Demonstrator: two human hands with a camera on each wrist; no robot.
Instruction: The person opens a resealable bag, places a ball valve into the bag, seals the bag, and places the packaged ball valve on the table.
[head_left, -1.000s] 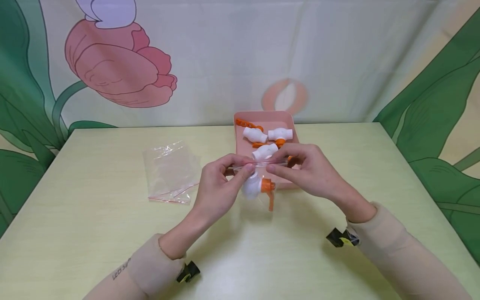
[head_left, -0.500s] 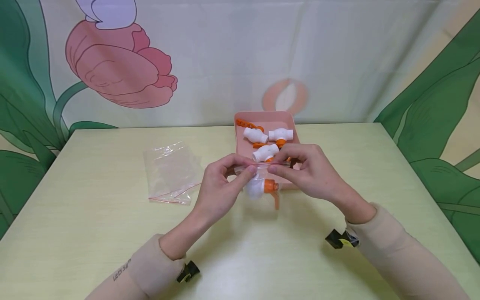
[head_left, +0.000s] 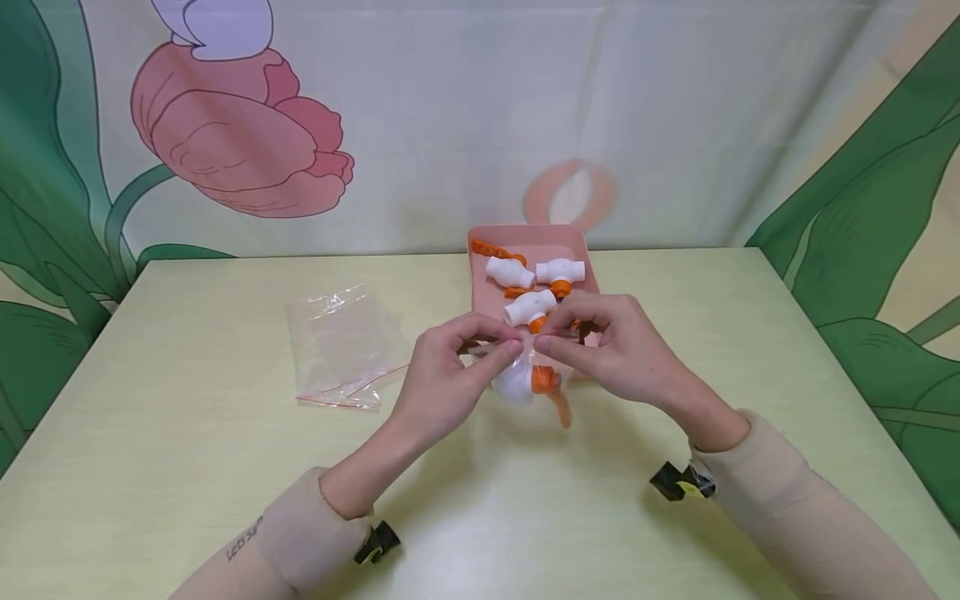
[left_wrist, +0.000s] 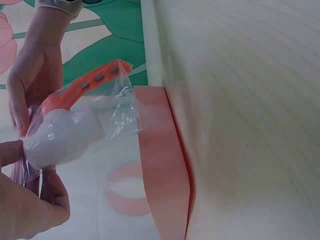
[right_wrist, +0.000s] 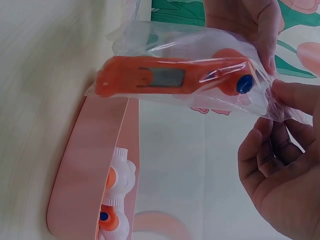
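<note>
Tabletop (head_left: 225,450) beneath, bagged valve (head_left: 514,385) apparently just below the fingers (head_left: 501,358).

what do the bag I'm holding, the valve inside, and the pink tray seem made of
Bag: thin, clear, glossy plastic film, creased with bright highlights. Valve: probably moulded plastic, smooth, evenly white body, orange handle. Tray: likely plastic, matte, evenly coloured, rounded corners; coated metal possible.

The right grip (head_left: 618,354) hid part of the pink tray (head_left: 551,237) beyond it. Between that and the left grip (head_left: 442,375), fingertips covered part of the clear bag (left_wrist: 121,107). Behind the left grip, sleeve lettering (head_left: 244,538) was too small to read fully.
</note>
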